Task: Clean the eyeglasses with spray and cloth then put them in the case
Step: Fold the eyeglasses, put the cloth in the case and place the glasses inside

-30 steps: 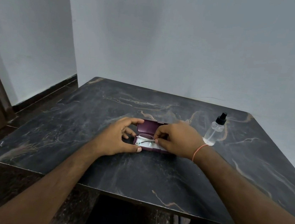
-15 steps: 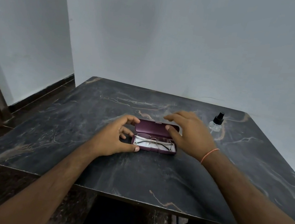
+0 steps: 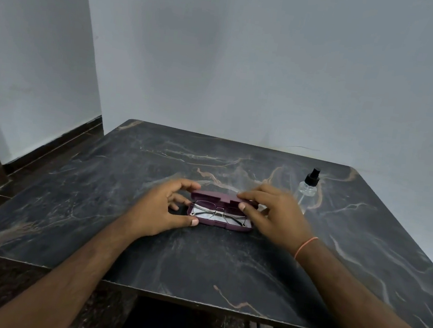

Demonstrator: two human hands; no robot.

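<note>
Since half a second ago the right hand [image 3: 272, 214] has come onto the lid of the maroon glasses case [image 3: 220, 220], and the lid is now tipping forward. I am seeing both hands pinching that lid, the left hand [image 3: 160, 211] at its left end with the thumb bracing the base. The eyeglasses [image 3: 219, 213] are lying folded inside on the white cloth [image 3: 208, 214]. I am judging that closing evenly, with thumbs clear of the seam, is best. The spray bottle [image 3: 307, 188] is standing well apart on the marble table [image 3: 96, 203], obstructing nothing.
</note>
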